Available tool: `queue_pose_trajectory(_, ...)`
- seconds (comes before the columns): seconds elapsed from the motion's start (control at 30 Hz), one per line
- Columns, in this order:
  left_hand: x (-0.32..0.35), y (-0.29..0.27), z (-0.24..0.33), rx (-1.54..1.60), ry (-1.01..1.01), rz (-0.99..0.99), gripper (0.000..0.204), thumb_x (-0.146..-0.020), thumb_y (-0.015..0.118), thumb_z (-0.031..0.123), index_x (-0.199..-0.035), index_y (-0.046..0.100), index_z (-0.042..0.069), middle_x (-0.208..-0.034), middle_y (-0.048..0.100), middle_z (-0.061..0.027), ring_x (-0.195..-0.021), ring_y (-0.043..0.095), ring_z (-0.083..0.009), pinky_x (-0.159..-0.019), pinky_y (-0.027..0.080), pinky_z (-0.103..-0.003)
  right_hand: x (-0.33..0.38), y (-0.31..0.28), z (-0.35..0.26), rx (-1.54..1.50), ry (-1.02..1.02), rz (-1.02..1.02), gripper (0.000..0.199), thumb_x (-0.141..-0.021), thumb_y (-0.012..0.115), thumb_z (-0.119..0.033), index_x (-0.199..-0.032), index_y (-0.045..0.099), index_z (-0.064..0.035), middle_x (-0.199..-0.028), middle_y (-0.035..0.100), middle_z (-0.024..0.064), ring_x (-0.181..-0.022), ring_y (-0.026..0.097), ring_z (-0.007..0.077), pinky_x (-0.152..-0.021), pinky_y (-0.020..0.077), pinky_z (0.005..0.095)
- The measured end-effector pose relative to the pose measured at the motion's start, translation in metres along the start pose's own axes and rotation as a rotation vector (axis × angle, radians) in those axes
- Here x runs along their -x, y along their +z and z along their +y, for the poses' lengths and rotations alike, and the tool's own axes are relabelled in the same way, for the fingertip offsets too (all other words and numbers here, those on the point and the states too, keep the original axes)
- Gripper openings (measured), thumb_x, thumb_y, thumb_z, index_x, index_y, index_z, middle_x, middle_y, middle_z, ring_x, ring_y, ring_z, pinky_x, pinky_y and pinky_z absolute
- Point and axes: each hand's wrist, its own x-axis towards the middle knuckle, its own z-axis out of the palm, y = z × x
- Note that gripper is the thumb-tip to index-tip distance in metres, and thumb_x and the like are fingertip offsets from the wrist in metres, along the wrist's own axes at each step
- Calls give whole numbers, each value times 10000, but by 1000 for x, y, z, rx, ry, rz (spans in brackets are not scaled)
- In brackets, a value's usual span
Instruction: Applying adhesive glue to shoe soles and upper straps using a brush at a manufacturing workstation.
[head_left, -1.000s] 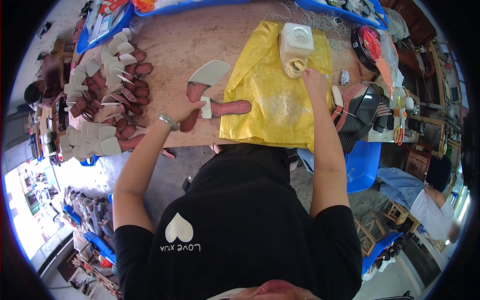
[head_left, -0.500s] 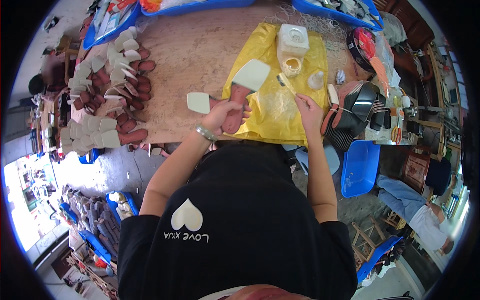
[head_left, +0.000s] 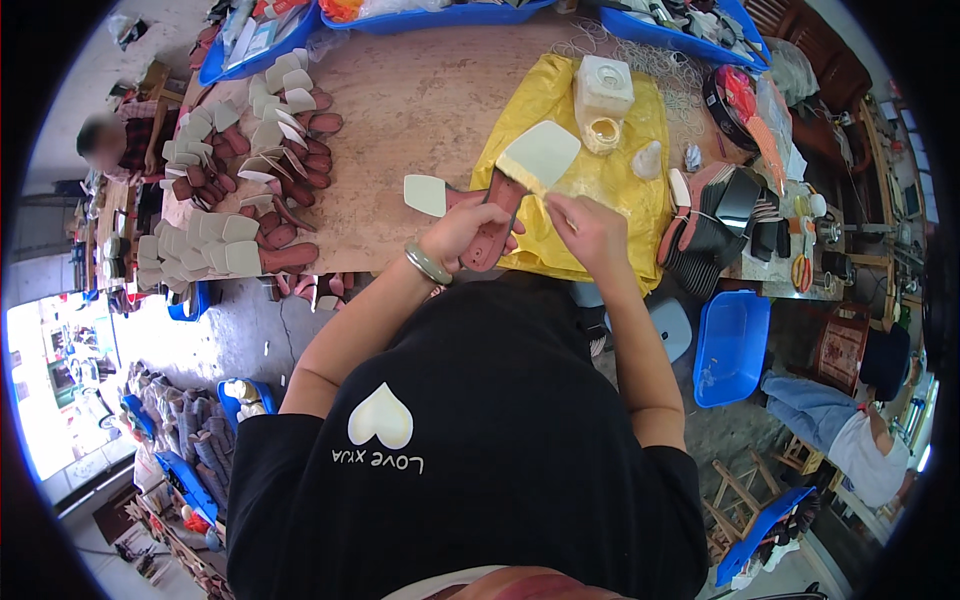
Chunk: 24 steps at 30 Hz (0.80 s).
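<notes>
My left hand (head_left: 460,236) is closed around a reddish-brown shoe insole (head_left: 487,242) with a wide off-white flap (head_left: 543,153) at its far end. A second, smaller off-white flap (head_left: 425,195) sticks out on the left, beside the same hand. Pinched in the fingers of my right hand (head_left: 594,236) is a small pale-yellow brush (head_left: 522,179). Its bristle end lies against the line where the flap meets the brown part; the handle is mostly hidden by my fingers. Just beyond stands a whitish block-shaped container (head_left: 603,88) with a round opening in front.
Yellow plastic sheeting (head_left: 645,200) covers the table (head_left: 400,110) under the work. Stacks of similar insoles (head_left: 225,245) fill the left side. At right are bundled dark soles (head_left: 705,225) and scissors (head_left: 801,272). Blue bins (head_left: 732,345) stand around the table; other people are nearby.
My right hand has moved left and nearer the insole, bringing the brush from above the yellow sheet onto it. My left hand keeps its hold; the whole view has shifted slightly.
</notes>
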Motion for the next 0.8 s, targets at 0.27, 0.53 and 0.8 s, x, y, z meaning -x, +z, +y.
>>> queue_pose_trajectory(0.27, 22, -21, -1, -39, 57, 24, 296, -876, 514, 174, -1105, 556, -9, -916, 651, -91, -700, 627, -160, -638, 530, -282, -37, -8, 31, -99, 309, 425, 140, -806, 685, -201, -912, 689, -110, -803, 678, 60, -665, 651, 240, -581, 501, 320)
queue_pose_trajectory(0.53, 25, -25, 0, -46, 55, 51, 300, -881, 504, 167, -1119, 549, -11, -928, 653, -95, -689, 618, -157, -628, 526, -280, -35, 29, 10, -31, 223, 336, 108, -816, 668, -187, -906, 696, -135, -811, 686, 61, -681, 657, 231, -591, 510, 314)
queue_pose_trajectory(0.8, 14, -32, 16, 173, -9, 42, 305, -880, 497, 170, -1116, 545, -18, -913, 651, -110, -681, 618, -174, -629, 530, -298, -1, 1, -8, -61, 70, -48, 156, -835, 671, -158, -962, 697, -71, -900, 692, 111, -755, 674, 234, -667, 518, 305)
